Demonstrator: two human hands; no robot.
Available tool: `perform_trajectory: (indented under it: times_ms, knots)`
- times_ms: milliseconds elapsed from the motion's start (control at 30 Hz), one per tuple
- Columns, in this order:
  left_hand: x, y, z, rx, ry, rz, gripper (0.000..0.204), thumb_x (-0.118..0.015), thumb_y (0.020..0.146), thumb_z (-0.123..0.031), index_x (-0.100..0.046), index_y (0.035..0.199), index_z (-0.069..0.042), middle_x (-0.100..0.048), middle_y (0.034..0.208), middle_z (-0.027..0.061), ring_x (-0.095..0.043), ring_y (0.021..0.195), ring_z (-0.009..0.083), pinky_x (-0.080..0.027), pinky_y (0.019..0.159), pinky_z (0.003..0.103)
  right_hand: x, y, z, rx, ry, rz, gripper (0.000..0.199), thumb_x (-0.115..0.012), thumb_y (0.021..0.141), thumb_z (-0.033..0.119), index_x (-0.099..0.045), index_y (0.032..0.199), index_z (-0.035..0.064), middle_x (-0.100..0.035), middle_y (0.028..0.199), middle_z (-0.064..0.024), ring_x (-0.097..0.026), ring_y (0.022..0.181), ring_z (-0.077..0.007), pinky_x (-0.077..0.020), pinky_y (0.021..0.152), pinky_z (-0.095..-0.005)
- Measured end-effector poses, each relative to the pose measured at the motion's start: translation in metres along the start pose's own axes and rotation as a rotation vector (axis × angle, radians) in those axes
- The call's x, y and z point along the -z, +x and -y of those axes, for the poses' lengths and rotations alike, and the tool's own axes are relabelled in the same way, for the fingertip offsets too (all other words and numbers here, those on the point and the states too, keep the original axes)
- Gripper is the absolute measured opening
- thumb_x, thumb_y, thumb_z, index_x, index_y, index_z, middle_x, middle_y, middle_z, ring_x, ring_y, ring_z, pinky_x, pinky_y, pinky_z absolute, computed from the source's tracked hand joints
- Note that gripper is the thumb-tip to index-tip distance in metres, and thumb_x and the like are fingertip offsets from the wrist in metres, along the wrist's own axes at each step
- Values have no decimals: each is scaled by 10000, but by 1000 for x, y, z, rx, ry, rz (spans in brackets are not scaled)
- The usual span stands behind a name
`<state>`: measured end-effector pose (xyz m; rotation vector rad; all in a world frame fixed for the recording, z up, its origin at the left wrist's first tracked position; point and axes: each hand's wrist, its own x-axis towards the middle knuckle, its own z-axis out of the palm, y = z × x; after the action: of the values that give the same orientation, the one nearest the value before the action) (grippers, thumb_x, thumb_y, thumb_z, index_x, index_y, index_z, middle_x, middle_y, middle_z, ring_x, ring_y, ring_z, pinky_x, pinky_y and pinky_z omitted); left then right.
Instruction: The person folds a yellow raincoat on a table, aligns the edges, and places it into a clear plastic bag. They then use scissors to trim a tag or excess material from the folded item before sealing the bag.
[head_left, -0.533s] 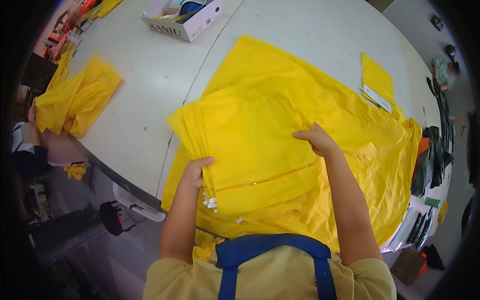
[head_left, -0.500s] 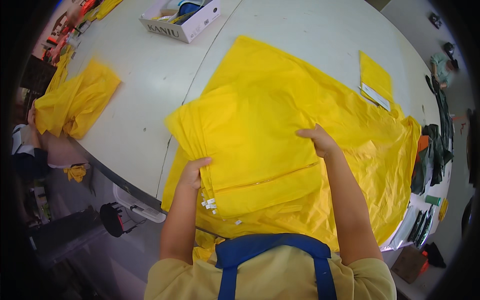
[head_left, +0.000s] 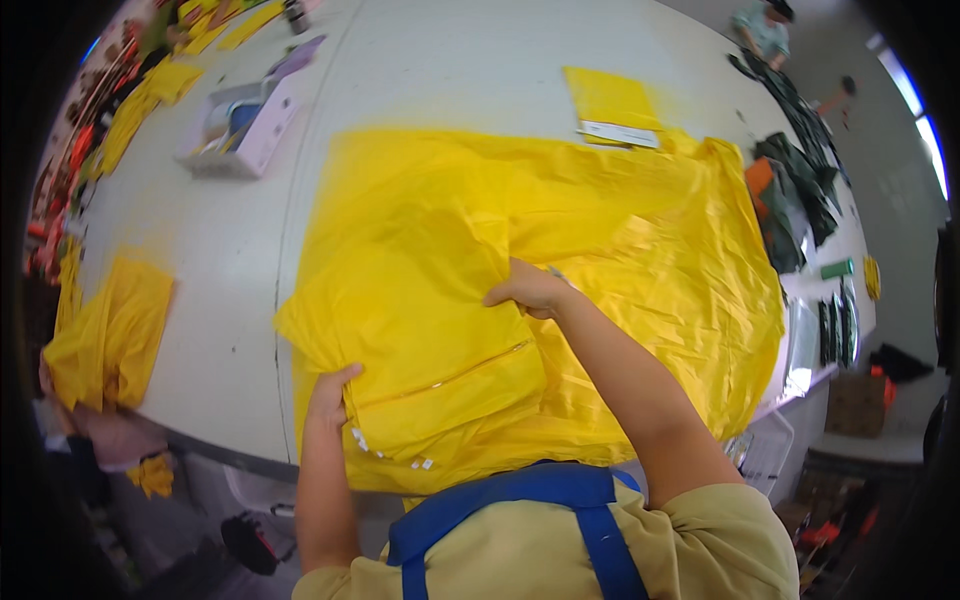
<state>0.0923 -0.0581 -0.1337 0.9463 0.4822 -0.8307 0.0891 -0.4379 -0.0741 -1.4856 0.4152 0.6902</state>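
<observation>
Before me lies a folded yellow garment stack (head_left: 410, 290), with a zipper across its lower part and small white tags at its near edge. My left hand (head_left: 327, 398) grips the stack's left edge, its thumb on top. On the opposite side my right hand (head_left: 530, 290) pinches the stack's right edge, thumb above and fingers partly hidden under the fabric. Beneath the stack, a large crumpled yellow sheet (head_left: 660, 270) spreads over the table (head_left: 390, 70). A smaller folded yellow piece (head_left: 610, 95) with a white strip lies past its far edge.
A white box (head_left: 245, 135) with mixed items stands at the far left. Another person holds yellow fabric (head_left: 115, 330) over the left table edge. Dark green garments (head_left: 800, 190) and a green roll (head_left: 837, 268) lie on the right. Another person (head_left: 765, 35) is at the far right.
The view has swung, so the box and table items sit lower and further left. Both hands still hold the stack, which now appears further left in the picture.
</observation>
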Motion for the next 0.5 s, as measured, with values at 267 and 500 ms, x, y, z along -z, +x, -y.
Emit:
perform_trajectory:
  times_ms: [267, 500]
  knots:
    - [-72, -21, -53, -301, 240, 90, 511, -522, 820, 19, -428, 1322, 27, -564, 1241, 175, -580, 1096, 316, -495, 934, 410, 19, -53, 21, 344, 711, 64, 558, -594, 882, 163, -370, 1380, 44, -517, 1318, -105, -529, 1170, -218, -469, 943, -358]
    - [-148, 20, -100, -383, 149, 243, 455, -478, 863, -61, -440, 1303, 50, -554, 1243, 180, -583, 1082, 306, -492, 925, 402, 83, -70, 38, 542, 714, 178, 635, -447, 950, 493, -301, 1436, 112, -451, 1376, -103, -486, 1193, -231, -417, 988, -415]
